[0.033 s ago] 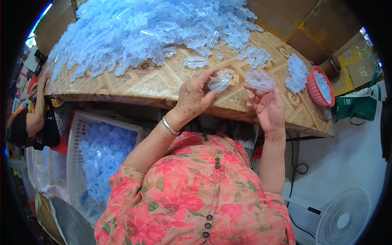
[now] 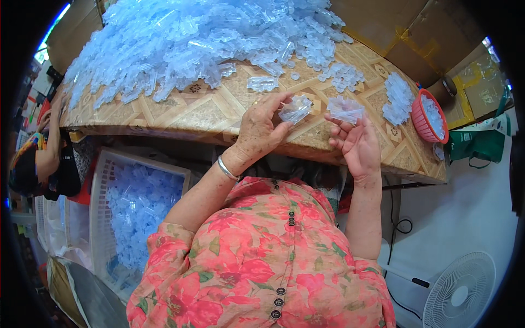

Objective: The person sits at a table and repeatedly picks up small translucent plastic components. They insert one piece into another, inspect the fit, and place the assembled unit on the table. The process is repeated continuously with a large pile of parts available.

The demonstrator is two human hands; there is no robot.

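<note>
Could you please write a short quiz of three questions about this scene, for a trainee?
1. True or false: each hand holds a clear plastic piece above the table.
2. Where does the red basket stand?
A. On the floor by the fan
B. At the right end of the table
C. Under the table on the left
3. Fill in: the bracelet is on the ___ wrist.

Key:
1. True. The left hand pinches one plastic piece, and the right hand holds another plastic piece at its fingertips.
2. B.
3. Left.
</note>
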